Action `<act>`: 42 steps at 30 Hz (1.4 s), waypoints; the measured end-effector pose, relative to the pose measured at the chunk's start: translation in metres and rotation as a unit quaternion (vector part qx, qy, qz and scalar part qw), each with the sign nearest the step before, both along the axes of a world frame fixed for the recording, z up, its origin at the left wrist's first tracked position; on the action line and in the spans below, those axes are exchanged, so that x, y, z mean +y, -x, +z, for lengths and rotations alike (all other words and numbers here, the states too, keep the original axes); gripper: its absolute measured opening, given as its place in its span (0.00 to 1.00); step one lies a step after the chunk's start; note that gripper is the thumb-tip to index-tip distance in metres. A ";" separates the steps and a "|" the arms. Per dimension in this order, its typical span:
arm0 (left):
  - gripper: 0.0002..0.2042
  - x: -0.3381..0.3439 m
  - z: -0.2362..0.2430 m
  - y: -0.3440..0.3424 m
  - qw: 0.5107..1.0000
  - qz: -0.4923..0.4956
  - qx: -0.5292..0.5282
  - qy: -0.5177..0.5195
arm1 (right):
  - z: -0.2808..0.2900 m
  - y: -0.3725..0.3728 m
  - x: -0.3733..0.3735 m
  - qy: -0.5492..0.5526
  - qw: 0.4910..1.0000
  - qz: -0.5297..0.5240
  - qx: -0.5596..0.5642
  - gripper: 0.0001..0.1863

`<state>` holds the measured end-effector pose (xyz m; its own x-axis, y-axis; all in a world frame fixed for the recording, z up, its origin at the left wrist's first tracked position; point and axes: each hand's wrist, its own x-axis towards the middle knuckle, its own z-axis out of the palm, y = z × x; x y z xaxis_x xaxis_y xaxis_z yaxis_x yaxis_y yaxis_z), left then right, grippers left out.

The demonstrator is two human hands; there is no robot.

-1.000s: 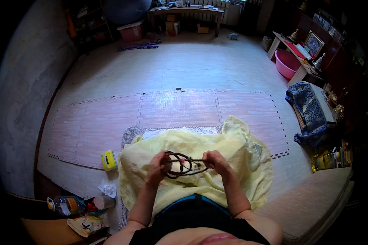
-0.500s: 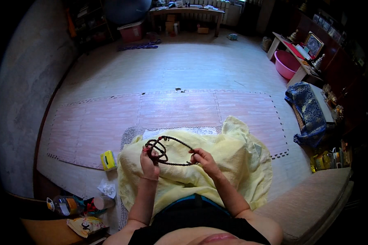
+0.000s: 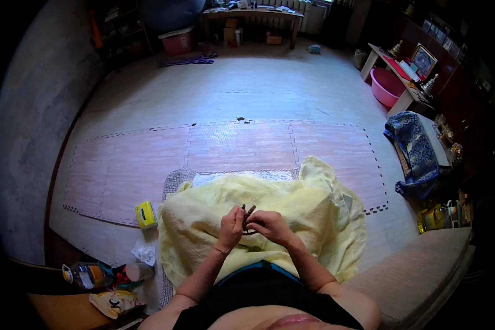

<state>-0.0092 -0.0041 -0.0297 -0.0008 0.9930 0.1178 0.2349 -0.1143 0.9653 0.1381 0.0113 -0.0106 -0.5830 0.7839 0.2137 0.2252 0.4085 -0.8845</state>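
Note:
A dark brown string of beads is bunched up between my hands, above the pale yellow blanket over my lap. My left hand is closed around the left side of the bundle. From the other side my right hand pinches the same string, its fingertips almost against the left hand. Short lengths of the string poke out above and below the fingers. My fingers hide the rest.
On the left lie a yellow package, crumpled white tissue, a plastic bottle and a patterned bag. A brown cushion sits at lower right. Foam mats cover the floor ahead; a pink basin stands far right.
My hands have come together from apart. The bead string, stretched in loops between them before, is now gathered into a small bundle; my left hand has moved right.

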 end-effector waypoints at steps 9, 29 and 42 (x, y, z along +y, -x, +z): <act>0.14 -0.009 0.008 -0.016 0.966 -0.038 -0.240 0.090 | -0.014 0.000 0.002 0.046 0.985 -0.123 0.112 0.21; 0.12 -0.005 -0.001 -0.003 0.949 -0.045 -0.293 0.104 | -0.038 0.003 -0.005 0.431 0.804 -0.045 0.408 0.20; 0.15 -0.007 -0.005 0.001 0.735 -0.110 -0.573 0.345 | -0.033 0.015 -0.013 0.483 0.740 -0.112 0.455 0.31</act>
<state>-0.0103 -0.0108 -0.0352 0.4630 0.8068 -0.3671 -0.7280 0.5824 0.3617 0.1232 -0.0014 -0.0437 -0.3751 0.8823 -0.2845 -0.6759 -0.4703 -0.5674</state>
